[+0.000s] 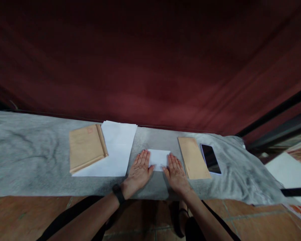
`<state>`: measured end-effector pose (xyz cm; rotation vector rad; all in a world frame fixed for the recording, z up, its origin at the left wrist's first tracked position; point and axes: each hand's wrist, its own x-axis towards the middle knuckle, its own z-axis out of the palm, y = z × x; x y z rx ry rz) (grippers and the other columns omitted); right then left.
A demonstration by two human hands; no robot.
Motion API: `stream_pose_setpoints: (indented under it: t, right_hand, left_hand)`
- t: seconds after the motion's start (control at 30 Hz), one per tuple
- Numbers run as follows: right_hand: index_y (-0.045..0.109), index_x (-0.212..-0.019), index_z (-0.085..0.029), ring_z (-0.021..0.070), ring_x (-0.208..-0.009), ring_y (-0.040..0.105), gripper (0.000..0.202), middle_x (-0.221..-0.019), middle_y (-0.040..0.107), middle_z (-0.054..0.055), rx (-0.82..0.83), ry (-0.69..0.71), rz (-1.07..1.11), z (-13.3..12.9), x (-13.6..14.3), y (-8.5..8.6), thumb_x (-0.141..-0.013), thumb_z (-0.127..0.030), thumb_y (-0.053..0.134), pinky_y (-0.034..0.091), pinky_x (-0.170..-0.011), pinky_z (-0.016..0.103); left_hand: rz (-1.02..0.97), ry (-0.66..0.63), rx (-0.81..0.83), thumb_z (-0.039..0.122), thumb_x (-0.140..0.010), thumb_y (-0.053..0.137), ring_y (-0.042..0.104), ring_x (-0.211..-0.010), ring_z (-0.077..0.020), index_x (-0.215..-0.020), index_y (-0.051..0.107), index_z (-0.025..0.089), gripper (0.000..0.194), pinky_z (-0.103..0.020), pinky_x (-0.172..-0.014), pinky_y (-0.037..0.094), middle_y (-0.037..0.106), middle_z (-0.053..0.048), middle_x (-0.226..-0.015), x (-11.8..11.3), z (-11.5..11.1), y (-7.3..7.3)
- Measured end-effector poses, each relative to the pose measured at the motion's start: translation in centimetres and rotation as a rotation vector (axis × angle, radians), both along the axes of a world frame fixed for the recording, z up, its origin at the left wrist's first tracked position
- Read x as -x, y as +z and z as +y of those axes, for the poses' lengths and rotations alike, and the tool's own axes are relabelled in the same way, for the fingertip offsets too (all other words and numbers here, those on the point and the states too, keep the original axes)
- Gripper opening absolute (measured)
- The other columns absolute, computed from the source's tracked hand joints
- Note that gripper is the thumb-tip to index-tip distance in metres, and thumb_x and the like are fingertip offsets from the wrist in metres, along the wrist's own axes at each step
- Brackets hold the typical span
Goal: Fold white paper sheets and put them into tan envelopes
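A small folded white sheet of paper (159,158) lies flat on the grey cloth between my hands. My left hand (139,170) rests palm down on its left edge, fingers stretched out and pointing away from me. On the right edge lies my right hand (176,173), also flat with its fingers extended. Both thumbs point inward over the near part of the paper. Parts of the sheet's two ends are hidden under the hands.
To the left, a stack of brown envelopes (86,147) partly covers larger white sheets (119,150). Right of my hands lie a brown envelope (193,157) and a phone (211,159). Grey cloth (35,150) covers the narrow surface, with a dark red backdrop (150,73) behind it.
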<state>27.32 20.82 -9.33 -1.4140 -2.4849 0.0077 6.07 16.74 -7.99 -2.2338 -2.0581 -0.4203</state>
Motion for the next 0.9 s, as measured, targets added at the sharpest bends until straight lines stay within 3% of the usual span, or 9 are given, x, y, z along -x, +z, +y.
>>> stream_pose_setpoints:
  t: [0.23, 0.43, 0.53, 0.73, 0.9]
  right_hand:
    - [0.030, -0.156, -0.009, 0.0288, -0.148, 0.031, 0.067, -0.159, 0.036, 0.017, -0.004, -0.032, 0.006, -0.1, 0.1, -0.2, -0.104, -0.051, 0.030, 0.030, -0.119, 0.047]
    - [0.030, -0.156, -0.007, 0.0284, -0.148, 0.033, 0.068, -0.159, 0.037, 0.017, -0.012, -0.045, 0.016, -0.2, 0.4, 0.2, -0.104, -0.051, 0.032, 0.030, -0.120, 0.046]
    - [0.030, -0.156, -0.009, 0.0292, -0.147, 0.035, 0.067, -0.158, 0.038, 0.017, 0.000, -0.043, 0.028, -0.2, 0.4, 0.4, -0.103, -0.051, 0.032, 0.031, -0.119, 0.048]
    - [0.035, -0.154, -0.007, 0.0290, -0.147, 0.035, 0.069, -0.158, 0.038, 0.017, 0.062, -0.048, 0.017, 0.3, 0.3, 0.9, -0.101, -0.051, 0.038, 0.033, -0.118, 0.046]
    - [0.036, -0.153, -0.009, 0.0305, -0.146, 0.036, 0.069, -0.156, 0.040, 0.017, 0.071, -0.036, 0.046, 0.7, 0.2, 0.9, -0.098, -0.049, 0.044, 0.035, -0.117, 0.048]
  left_hand:
    - [-0.002, 0.040, 0.015, 0.040, -0.101, 0.033, 0.034, -0.148, -0.0283, -0.149, 0.040, 0.005, 0.060, -0.047, -0.120, 0.029, 0.041, -0.019, -0.156, 0.9, 0.6, 0.1]
    - [-0.062, -0.035, 0.028, 0.021, -0.098, 0.035, 0.049, -0.136, -0.0264, -0.143, 0.048, 0.007, 0.049, -0.041, -0.112, 0.039, 0.055, -0.018, -0.145, 1.7, 3.3, 1.1]
    - [-0.086, -0.009, 0.022, 0.016, -0.093, 0.041, 0.056, -0.123, -0.0270, -0.139, 0.054, 0.013, 0.047, -0.042, -0.104, 0.045, 0.061, -0.015, -0.134, 1.7, 4.5, 1.7]
    - [-0.137, 0.021, 0.102, 0.014, -0.088, 0.054, 0.059, -0.111, -0.0253, -0.119, 0.065, 0.019, 0.033, -0.039, -0.099, 0.045, 0.065, -0.011, -0.116, 1.8, 6.1, 2.8]
    - [-0.163, 0.032, 0.158, 0.024, -0.084, 0.069, 0.059, -0.109, -0.0265, -0.109, 0.066, 0.018, 0.025, -0.038, -0.094, 0.046, 0.065, -0.010, -0.114, 2.1, 6.5, 3.5]
